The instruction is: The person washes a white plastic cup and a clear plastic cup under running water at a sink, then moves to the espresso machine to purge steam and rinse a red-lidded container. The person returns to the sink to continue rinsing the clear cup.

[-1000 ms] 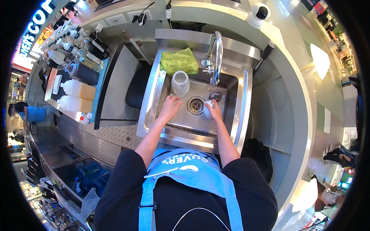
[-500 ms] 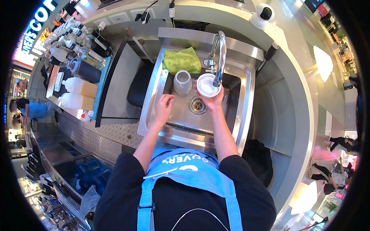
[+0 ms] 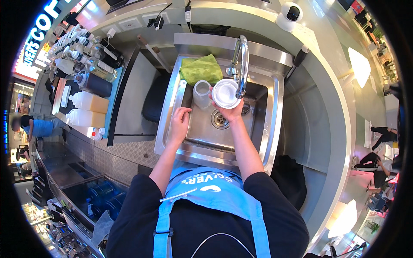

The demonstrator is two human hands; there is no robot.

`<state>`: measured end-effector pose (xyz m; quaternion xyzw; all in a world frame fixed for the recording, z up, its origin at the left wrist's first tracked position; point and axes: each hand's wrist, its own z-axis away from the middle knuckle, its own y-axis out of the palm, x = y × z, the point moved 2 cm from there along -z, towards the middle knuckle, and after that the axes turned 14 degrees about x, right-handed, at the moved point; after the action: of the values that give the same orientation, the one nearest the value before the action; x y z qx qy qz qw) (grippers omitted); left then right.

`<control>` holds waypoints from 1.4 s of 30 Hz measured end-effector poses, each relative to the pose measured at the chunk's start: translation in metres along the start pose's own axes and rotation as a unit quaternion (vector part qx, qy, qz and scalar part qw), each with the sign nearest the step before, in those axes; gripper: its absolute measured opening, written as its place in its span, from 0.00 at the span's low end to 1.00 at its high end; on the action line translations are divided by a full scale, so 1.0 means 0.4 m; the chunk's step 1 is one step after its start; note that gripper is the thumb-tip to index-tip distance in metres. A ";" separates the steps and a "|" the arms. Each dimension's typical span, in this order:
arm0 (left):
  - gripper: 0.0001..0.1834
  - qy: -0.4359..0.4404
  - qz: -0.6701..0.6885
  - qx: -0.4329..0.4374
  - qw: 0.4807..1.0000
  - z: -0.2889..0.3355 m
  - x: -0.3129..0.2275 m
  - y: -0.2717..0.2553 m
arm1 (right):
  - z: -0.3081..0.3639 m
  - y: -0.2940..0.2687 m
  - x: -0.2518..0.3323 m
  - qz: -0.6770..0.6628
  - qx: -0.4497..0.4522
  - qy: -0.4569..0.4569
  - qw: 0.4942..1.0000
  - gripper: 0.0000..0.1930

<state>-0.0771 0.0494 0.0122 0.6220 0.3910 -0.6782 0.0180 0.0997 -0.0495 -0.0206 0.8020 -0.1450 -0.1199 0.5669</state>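
Under the spout of the chrome faucet point(image 3: 245, 64), my right hand point(image 3: 234, 112) grips a white round container point(image 3: 226, 93), its wide mouth turned up. Whether it is a single piece or has a lid or liner inside, I cannot tell. My left hand point(image 3: 180, 124) is above the left side of the steel sink point(image 3: 204, 124), its fingers curled in with nothing visible in them. Beside the container, a clear frosted plastic cup point(image 3: 201, 95) stands in the basin. The drain point(image 3: 220, 119) shows just below my right hand. A green cloth point(image 3: 200, 69) lies over the back left corner of the sink.
Left of the sink, a counter carries several bottles point(image 3: 101, 64) and two jugs of pale liquid point(image 3: 88, 118). A black-handled tool point(image 3: 297, 60) leans at the sink's right corner. A white camera point(image 3: 289, 16) sits on the ledge behind. A person point(image 3: 41, 127) stands far left.
My right hand and the white container have shifted slightly left and nearer to me, toward the plastic cup. The left hand's fingers have curled in more.
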 end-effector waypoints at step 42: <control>0.07 0.012 0.021 -0.022 0.999 0.001 -0.004 0.011 | 0.152 0.083 0.044 0.192 -0.167 0.162 0.953 0.32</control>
<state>-0.0748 0.0453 0.0114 0.6375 0.3925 -0.6617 0.0415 0.0910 -0.1195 -0.0096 0.6617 -0.1806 0.1006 0.7207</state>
